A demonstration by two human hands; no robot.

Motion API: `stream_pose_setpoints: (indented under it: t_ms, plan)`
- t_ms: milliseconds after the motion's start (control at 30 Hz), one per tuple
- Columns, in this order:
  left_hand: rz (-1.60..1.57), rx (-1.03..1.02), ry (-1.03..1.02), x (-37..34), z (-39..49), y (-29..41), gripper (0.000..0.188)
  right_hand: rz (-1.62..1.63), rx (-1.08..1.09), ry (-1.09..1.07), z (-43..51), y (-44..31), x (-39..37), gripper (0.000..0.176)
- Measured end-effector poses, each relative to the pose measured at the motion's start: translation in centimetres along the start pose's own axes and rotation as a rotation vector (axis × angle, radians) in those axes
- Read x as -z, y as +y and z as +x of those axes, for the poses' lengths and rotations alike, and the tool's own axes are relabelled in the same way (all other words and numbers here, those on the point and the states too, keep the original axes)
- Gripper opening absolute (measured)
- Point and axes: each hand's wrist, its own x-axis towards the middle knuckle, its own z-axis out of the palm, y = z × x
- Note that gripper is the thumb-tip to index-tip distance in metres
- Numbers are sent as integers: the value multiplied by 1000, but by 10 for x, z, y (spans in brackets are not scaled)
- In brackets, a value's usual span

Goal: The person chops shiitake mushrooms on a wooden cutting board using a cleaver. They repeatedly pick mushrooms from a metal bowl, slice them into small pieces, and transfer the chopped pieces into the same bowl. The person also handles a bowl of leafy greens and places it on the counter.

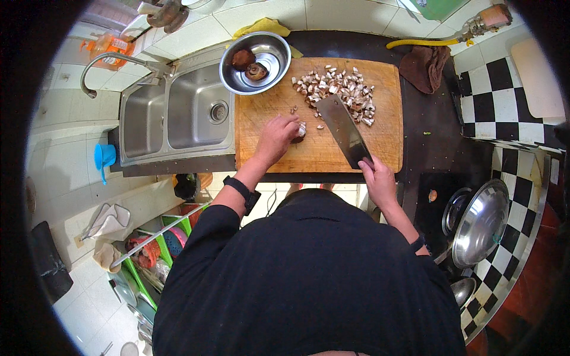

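Note:
In my right hand [379,183] is the handle of a cleaver [342,129]. Its broad blade slants up and left over the wooden cutting board [267,155], its far end by a heap of diced mushrooms [345,91]. Left of the blade, my left hand [279,137] has its fingertips on a mushroom piece [301,130] with a pale cut face; the fingers partly hide it. A few small bits lie loose between the hand and the heap. Two whole brown mushrooms [256,71] sit in a steel bowl [278,82] at the board's upper left corner.
A double steel sink [191,133] with a curved faucet [118,56] adjoins the board on the left. A yellow cloth [262,27] lies behind the bowl. On the right are a brown cloth [423,69], a yellow hose [421,43] and a large domed metal lid [481,224].

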Motion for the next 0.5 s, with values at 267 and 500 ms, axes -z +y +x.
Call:
stream_pose_setpoints:
  t_ms: [267, 500]
  plan:
    - [-35, -96, 24, -11, -16, -6, 50, -13, -15, 11, -3, -1, 3, 23]
    - [6, 126, 262, -26, -24, 29, 53, -179, -13, -78, 6, -23, 0, 21]
